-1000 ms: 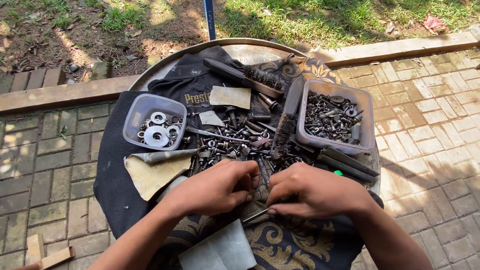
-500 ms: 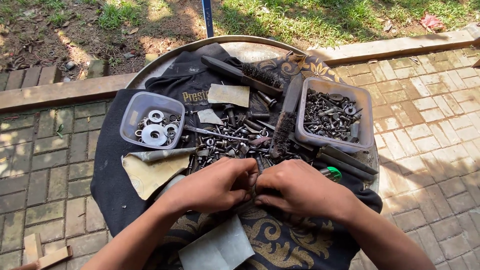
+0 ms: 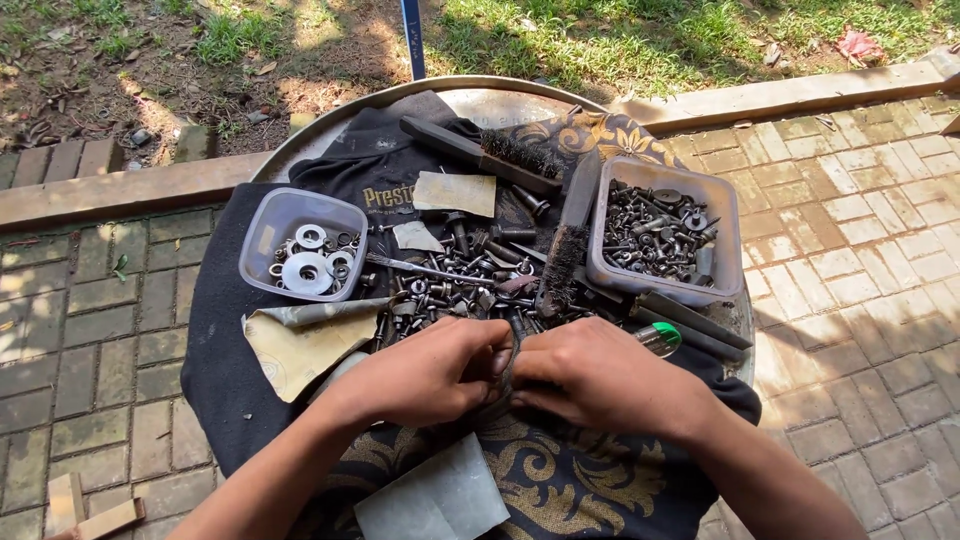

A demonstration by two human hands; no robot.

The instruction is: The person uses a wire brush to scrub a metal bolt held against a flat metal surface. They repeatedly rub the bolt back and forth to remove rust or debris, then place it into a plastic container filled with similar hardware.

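Here, my left hand (image 3: 425,372) and right hand (image 3: 600,378) pressed together, fingers curled over small part at bolt pile (image 3: 460,285) edge; part itself hidden, grip unclear.

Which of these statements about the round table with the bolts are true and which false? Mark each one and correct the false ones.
1. Both hands meet at the near edge of the bolt pile. True: the left hand and right hand touch there.
2. The left tub holds washers. True.
3. The right tub is empty. False: it is full of bolts and screws.
4. Two wire brushes lie on the table. True: one brush at the far side, another brush beside the right tub.
5. The table stands on grass. False: it stands on brick paving.
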